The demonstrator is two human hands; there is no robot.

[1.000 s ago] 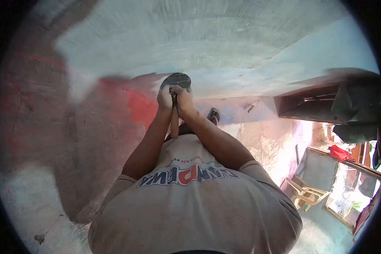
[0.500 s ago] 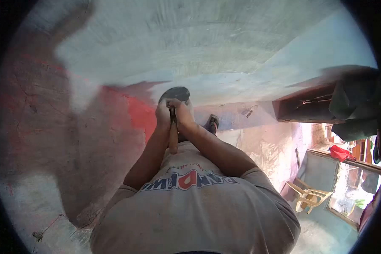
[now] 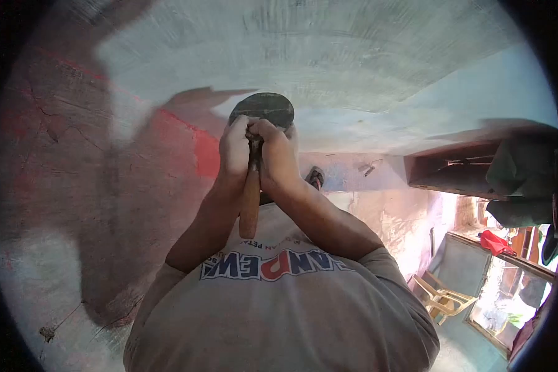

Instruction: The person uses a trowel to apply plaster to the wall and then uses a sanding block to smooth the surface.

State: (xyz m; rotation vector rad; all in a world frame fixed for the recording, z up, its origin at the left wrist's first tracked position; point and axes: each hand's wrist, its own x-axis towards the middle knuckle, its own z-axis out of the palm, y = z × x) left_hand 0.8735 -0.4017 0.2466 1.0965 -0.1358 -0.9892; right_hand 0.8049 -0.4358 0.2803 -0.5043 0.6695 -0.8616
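Painted wall (image 3: 328, 68); wooden-handled tool (image 3: 250, 192) clasped between hands (image 3: 279, 152).

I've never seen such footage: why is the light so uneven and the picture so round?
Head view: dark curved edges suggest a very wide lens; head view, lower right: the framed opening is partly washed out by glare; head view, left: shadow darkens the painted surface; head view, centre: the wooden handle looks reasonably sharp.

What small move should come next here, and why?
Probably a short, two-handed sweep of the round-headed tool over the streaked grey surface: left hand and right hand both grip it near its dark disc, and that surface lies beyond the disc. Whether they touch, I can't tell.
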